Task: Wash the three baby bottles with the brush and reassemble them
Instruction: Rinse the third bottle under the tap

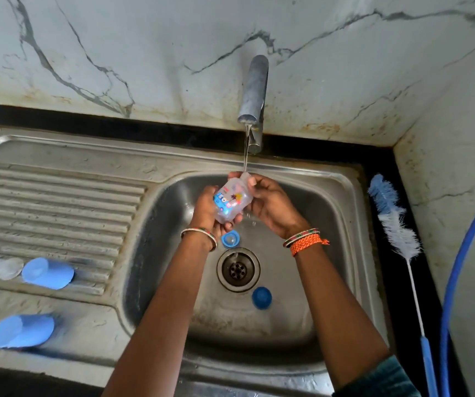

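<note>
While water runs thinly from the tap (253,90) onto it, we hold the clear baby bottle (233,199) tilted over the sink (342,202), our left hand (206,209) curled round its lower body and our right hand (269,202) pinching it near the neck, so both hands are gripping the bottle. We judge it light, being small thin plastic with little water in it, fairly stiff though it may give under a hard squeeze, and slippery now that it is wet; it looks unlikely to break if dropped into the steel basin. The safest hold seems to be round the body with the fingers wrapped, leaving the mouth free for the stream. A coloured print sits on its side, blue with some red and a dark figure, but we cannot read any word or brand on it. The brush (394,222) lies on the dark bench to the right, untouched, with no legible marking. Blue caps (47,273) rest on the draining board, and a blue ring (230,239) lies in the basin beside the drain (238,269).
</note>
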{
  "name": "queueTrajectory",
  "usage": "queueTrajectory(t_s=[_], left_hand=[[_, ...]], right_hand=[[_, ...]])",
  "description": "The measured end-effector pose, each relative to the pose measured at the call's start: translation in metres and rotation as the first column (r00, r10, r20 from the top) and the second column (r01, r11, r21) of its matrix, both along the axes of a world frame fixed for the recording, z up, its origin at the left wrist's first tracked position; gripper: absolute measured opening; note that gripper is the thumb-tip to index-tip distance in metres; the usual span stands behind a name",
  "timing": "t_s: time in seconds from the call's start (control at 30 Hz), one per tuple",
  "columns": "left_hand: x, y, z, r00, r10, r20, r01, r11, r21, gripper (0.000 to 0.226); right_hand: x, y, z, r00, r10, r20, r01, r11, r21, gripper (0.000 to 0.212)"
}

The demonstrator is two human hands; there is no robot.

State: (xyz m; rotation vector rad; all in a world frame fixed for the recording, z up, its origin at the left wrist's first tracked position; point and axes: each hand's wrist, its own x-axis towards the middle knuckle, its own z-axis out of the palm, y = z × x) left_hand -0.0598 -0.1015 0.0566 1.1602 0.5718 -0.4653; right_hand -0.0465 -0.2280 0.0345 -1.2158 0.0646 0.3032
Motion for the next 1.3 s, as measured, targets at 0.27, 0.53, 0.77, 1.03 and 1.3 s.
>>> queueTrajectory(t_s=[0.27, 0.53, 0.77, 1.03, 1.3], left_hand=[[-0.009, -0.02, -0.008, 0.94, 0.132, 0.316, -0.219, 0.941, 0.259, 0.024], [-0.006, -0.008, -0.01, 0.99, 0.116, -0.076, -0.128, 0.975, -0.179, 0.051], [-0.019, -0.019, -0.021, 0.875, 0.098, 0.474, -0.297, 0.882, 0.367, 0.027], [0.004, 0.004, -0.04, 0.962, 0.222, 0.159, -0.225, 0.974, 0.002, 0.023], [0.008, 0.006, -0.059, 0.982, 0.18, 0.055, -0.18, 0.984, -0.008, 0.024]], right_hand=[[0.005, 0.009, -0.005, 0.983, -0.181, -0.042, 0.178, 0.982, -0.07, 0.041], [0.004, 0.018, -0.003, 0.981, -0.176, -0.081, 0.184, 0.977, 0.107, 0.012], [0.018, 0.03, 0.003, 0.946, -0.323, -0.018, 0.312, 0.926, -0.213, 0.037], [0.068, 0.002, 0.009, 0.817, -0.38, -0.435, 0.396, 0.916, -0.057, 0.043], [0.118, 0.007, 0.018, 0.831, -0.315, -0.459, 0.342, 0.939, -0.025, 0.039]])
